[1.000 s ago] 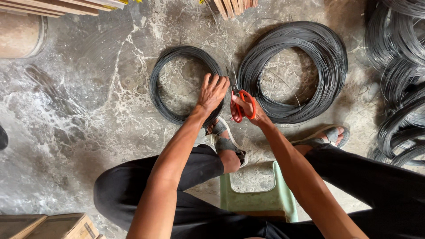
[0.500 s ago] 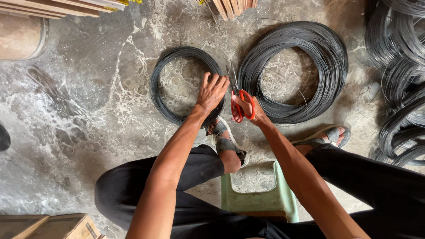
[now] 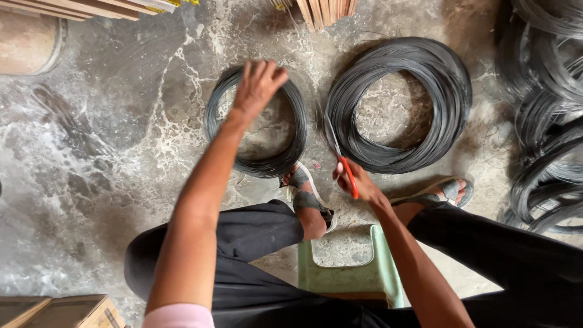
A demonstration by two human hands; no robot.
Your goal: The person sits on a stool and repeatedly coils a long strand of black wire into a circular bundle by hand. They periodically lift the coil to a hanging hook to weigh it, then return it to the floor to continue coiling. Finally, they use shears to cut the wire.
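My left hand [image 3: 258, 85] is raised over the far rim of a small black wire coil [image 3: 285, 152] lying on the concrete floor. Its fingers are bunched and blurred, and I cannot make out whether they pinch a strand. My right hand [image 3: 363, 185] grips red-handled scissors [image 3: 346, 170] near my left foot, blades pointing away toward the gap between the two coils. A larger black wire coil [image 3: 452, 115] lies to the right of the small one.
I sit on a green plastic stool [image 3: 349, 276], sandalled feet [image 3: 306, 197] on the floor by the coils. More black wire coils [image 3: 546, 121] are piled at the right. Wooden slats [image 3: 322, 9] lie at the top, a round container [image 3: 27, 45] top left, a wooden box [image 3: 61, 310] bottom left.
My left hand has left the near right rim of the small coil and swung up to its far rim. My right hand drew the scissors back toward me and lower.
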